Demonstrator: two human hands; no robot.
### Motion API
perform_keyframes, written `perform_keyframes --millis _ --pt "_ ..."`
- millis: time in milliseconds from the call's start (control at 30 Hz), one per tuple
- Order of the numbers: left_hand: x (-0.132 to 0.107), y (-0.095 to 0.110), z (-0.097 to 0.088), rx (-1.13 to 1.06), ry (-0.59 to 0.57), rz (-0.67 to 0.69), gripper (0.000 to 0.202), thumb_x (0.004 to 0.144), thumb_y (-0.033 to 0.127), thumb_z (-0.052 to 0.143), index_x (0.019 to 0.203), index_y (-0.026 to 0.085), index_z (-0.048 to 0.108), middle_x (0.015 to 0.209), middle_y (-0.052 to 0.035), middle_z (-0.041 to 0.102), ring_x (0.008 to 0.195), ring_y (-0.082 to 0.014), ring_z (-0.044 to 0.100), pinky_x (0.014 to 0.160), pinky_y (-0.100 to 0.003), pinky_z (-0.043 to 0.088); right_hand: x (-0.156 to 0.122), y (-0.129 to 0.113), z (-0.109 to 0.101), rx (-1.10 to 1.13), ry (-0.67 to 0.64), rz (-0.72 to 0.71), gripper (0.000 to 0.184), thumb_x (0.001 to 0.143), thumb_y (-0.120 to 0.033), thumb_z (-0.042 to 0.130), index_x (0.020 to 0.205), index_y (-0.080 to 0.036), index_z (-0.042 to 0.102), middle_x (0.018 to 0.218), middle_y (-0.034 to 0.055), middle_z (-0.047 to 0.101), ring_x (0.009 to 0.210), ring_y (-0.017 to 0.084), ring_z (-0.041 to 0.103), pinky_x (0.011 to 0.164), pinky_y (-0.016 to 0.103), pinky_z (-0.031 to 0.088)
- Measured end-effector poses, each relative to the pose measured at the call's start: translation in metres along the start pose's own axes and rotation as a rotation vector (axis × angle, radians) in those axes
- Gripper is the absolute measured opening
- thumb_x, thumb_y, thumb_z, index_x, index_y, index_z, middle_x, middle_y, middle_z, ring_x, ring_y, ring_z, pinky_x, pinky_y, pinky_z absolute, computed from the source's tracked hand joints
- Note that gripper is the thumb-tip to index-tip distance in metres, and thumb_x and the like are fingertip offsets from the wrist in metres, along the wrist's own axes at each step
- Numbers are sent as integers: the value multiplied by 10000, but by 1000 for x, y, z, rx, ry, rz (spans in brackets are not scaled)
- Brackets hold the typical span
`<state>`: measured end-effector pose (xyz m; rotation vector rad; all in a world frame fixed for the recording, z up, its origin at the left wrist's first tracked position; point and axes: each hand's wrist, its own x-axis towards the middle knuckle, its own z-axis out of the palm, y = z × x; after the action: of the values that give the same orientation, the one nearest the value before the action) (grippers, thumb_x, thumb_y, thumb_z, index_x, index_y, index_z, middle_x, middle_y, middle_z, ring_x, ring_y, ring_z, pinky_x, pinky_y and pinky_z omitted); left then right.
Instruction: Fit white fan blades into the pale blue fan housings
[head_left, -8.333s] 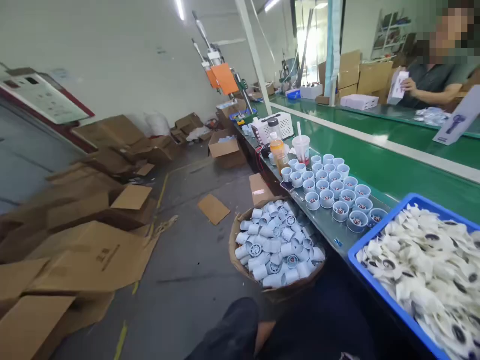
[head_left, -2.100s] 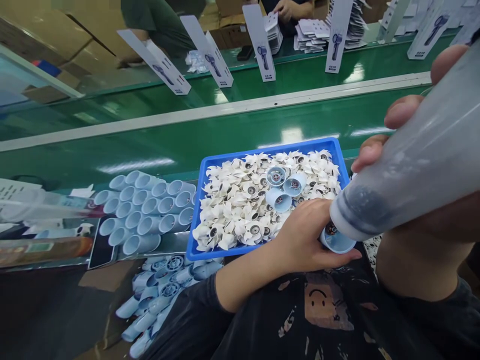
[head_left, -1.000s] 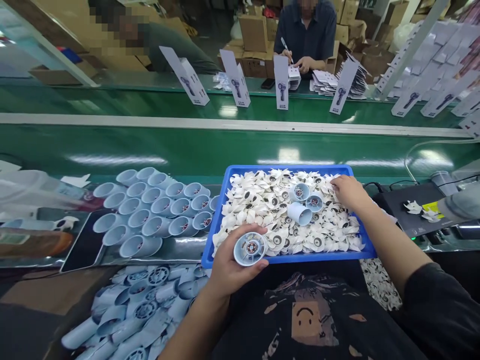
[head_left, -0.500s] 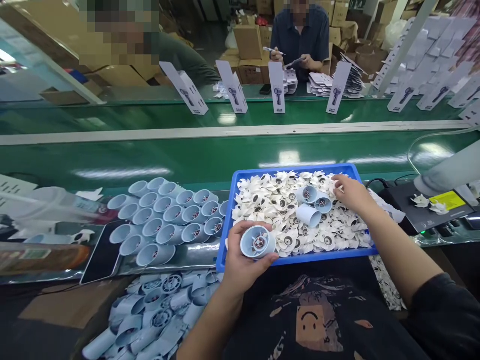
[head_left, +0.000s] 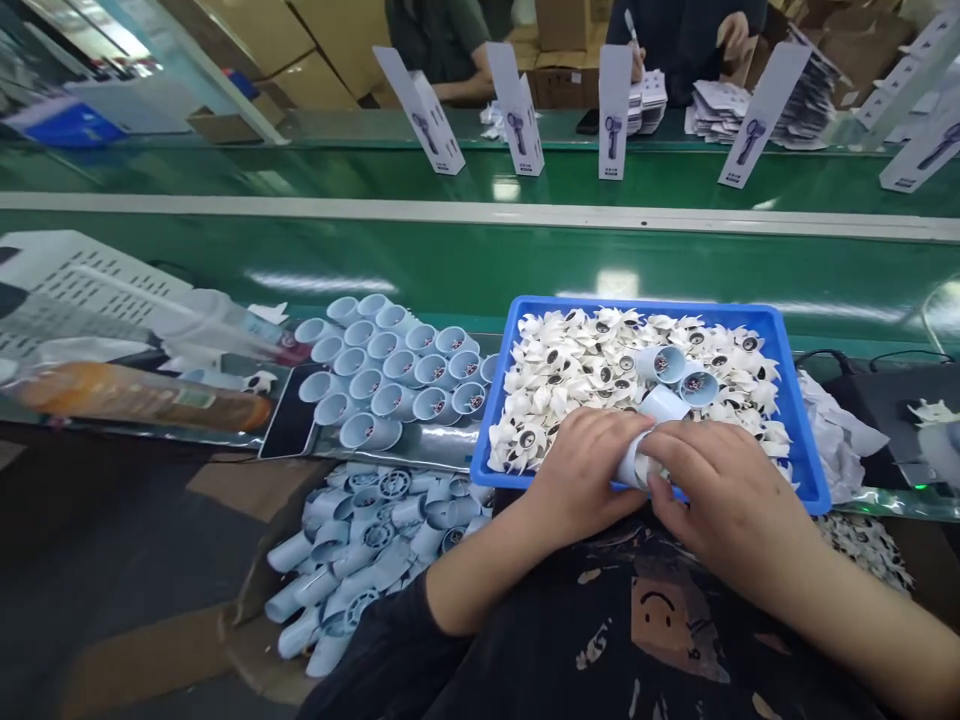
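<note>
A green conveyor belt (head_left: 375, 270) runs across the far side of the bench. At the bench's near edge sits a blue tray (head_left: 645, 303) heaped with white fan blades (head_left: 585, 370). To the left of the tray, pale blue cylinders (head_left: 390, 370) stand in rows. At the tray's near edge the left hand (head_left: 585, 465) is wrapped around a fan housing (head_left: 637, 462). The right hand (head_left: 720, 500) closes its fingers on the housing's open end, perhaps pressing a blade in, though that is hidden.

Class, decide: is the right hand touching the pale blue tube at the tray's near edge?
Touching. In the head view the right hand presses on the pale blue tube, opposite the left hand.
</note>
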<state>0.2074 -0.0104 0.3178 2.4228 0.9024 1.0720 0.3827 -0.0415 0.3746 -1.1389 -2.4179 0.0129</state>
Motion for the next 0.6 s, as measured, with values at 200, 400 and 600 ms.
perform_keyframes --millis 200,400,600 --pt "-2 3 2 49 105 9 362 936 353 524 1258 195 470 1147 -108 686 1074 -242 640 925 -404 472 -1 0 -2 19 74 -22 103 1035 -165 461 1088 -151 549 1013 69 591 873 234 517 767 359 364" --pt "-6 5 4 133 186 54 328 971 355 467 1245 175 471 1094 -117 679 1052 -242 627 926 -398 456 -5 12 5 200 85 -1 180 1048 -228 483 981 -144 628 870 57 536 757 195 466 704 326 368" --pt "-5 7 7 136 73 20 343 968 359 448 1248 162 470 1096 -122 678 1041 -244 631 942 -402 452 -5 28 12 261 -1 18 263 1066 -305 455 982 -171 665 845 48 507 730 172 476 650 306 371"
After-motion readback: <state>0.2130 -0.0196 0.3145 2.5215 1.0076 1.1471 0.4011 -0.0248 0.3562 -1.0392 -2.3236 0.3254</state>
